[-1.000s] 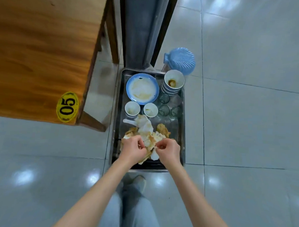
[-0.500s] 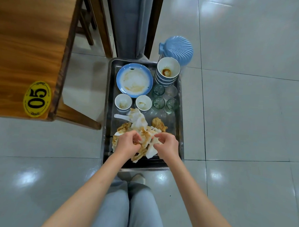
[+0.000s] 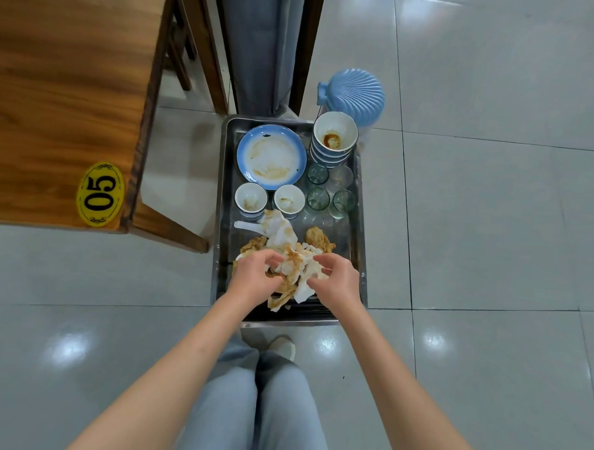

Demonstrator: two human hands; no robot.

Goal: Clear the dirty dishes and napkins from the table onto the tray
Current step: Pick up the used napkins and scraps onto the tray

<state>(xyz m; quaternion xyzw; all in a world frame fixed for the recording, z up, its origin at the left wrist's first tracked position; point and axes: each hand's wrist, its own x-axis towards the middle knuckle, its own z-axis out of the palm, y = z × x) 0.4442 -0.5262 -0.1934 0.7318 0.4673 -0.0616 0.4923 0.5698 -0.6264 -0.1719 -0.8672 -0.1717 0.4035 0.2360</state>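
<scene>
Left hand (image 3: 252,280) and right hand (image 3: 337,283) both curled into stained napkins (image 3: 296,258) heaped at near end of metal tray (image 3: 226,194) on floor, blue-rimmed plate (image 3: 271,154), stacked bowls (image 3: 333,139), 2 small cups (image 3: 269,199) at far end, glasses (image 3: 329,192) beside them, wooden table (image 3: 57,78) marked 05 at left.

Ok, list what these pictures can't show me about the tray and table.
- Near end of the tray: head view, floor hidden by the napkins, left hand and right hand.
- Anything under the napkin pile: covered.
- Lower bowls in the stack of bowls: the top bowl hides their insides.
- Table: cut off by the left and top edges, so leftover dishes can't be ruled out.
- Glasses: contents too small to tell.
</scene>
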